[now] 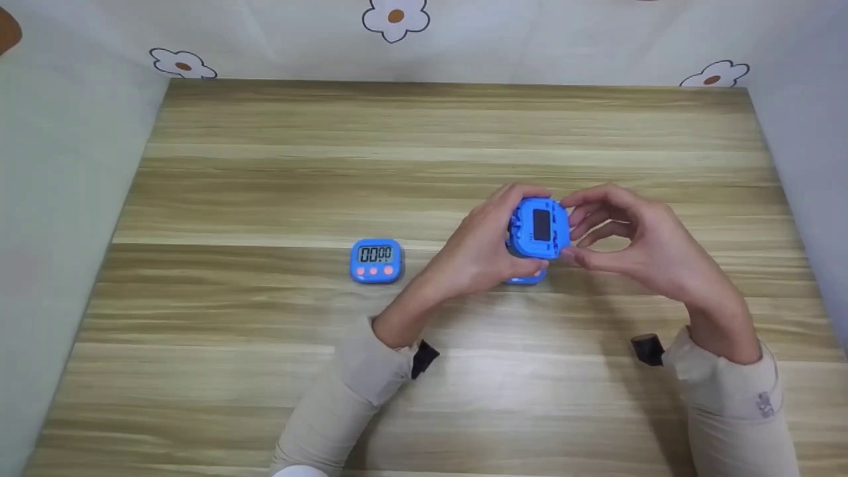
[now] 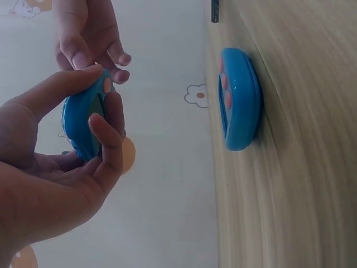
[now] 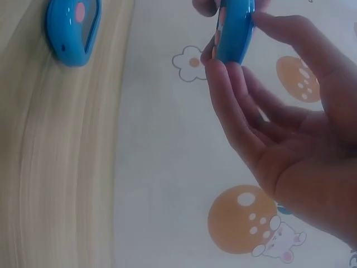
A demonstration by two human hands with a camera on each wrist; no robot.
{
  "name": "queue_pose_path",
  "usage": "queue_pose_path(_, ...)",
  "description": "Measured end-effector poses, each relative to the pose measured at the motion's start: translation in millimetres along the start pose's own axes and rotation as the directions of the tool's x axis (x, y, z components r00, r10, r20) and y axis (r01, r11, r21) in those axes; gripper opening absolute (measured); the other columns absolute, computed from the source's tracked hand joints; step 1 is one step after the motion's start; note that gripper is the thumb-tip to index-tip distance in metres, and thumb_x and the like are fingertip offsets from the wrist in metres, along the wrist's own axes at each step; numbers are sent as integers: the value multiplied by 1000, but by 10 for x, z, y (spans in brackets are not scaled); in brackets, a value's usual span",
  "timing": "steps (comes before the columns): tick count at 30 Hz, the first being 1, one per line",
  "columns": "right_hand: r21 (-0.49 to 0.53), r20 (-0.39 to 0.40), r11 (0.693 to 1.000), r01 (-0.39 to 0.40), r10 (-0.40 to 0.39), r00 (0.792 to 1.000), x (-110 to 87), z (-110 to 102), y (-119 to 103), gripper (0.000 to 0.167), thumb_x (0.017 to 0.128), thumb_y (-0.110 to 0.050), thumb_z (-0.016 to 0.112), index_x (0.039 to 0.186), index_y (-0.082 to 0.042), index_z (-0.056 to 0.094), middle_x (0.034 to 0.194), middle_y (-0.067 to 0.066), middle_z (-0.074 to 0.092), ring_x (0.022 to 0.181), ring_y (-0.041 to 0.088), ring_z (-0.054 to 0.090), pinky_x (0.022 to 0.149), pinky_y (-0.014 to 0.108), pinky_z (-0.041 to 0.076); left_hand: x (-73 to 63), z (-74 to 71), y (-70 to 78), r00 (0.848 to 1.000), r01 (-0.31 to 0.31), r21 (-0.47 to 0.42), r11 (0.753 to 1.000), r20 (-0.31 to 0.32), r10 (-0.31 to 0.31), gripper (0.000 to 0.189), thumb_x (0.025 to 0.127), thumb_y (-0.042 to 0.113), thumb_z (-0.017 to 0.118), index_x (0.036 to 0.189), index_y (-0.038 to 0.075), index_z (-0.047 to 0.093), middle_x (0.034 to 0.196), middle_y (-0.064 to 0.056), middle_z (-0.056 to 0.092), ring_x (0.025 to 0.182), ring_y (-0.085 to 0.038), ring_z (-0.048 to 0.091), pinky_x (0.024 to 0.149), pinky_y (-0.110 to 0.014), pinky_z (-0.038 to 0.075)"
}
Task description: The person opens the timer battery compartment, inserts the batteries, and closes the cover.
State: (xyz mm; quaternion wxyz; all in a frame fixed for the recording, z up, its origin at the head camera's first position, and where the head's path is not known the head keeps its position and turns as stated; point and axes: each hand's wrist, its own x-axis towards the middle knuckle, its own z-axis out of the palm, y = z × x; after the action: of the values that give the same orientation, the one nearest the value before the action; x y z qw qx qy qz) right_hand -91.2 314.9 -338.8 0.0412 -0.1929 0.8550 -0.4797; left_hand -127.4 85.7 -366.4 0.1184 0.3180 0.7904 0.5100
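Note:
My left hand [image 1: 480, 245] grips a blue digital timer [image 1: 542, 228] above the table, its back with a dark rectangular patch turned up to the head view. The left thumb and fingers lie round its edge; the left wrist view shows a pink button on its front. At the timer's right edge, my right hand [image 1: 636, 235] pinches it between thumb and fingertips. Below the held timer, a second blue timer [image 1: 527, 278] lies on the table, mostly hidden by the left hand in the head view. Its pink buttons show in the left wrist view.
A third blue timer [image 1: 376, 261] lies face up to the left, with 00:00 on its display and three pink buttons. The wood-grain table [image 1: 265, 165] meets a pale back wall [image 1: 298, 40] printed with flowers. Plain pale walls stand at both sides.

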Motion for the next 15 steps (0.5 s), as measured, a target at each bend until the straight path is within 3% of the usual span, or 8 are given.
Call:
queue_pose_path(7, 107, -3, 989, -101, 101, 995, 2, 4, 18, 52, 76, -3, 83, 124, -3, 61, 102, 16, 63, 89, 26, 62, 83, 23, 51, -3, 5, 4, 1000, 3, -12, 1000, -3, -3, 75, 75, 13, 86, 138, 9, 45, 130, -4, 51, 115, -16, 49, 98, -26, 41)
queue_pose_path(15, 113, -36, 992, -48, 53, 998, -7, -25, 84, 51, 80, 4, 78, 127, -3, 63, 106, 17, 64, 91, 26, 62, 84, 23, 51, -9, -43, 12, 1000, 6, -100, 995, -27, -9, 73, 76, 17, 86, 137, 9, 46, 127, -3, 53, 110, -14, 52, 92, -24, 45)
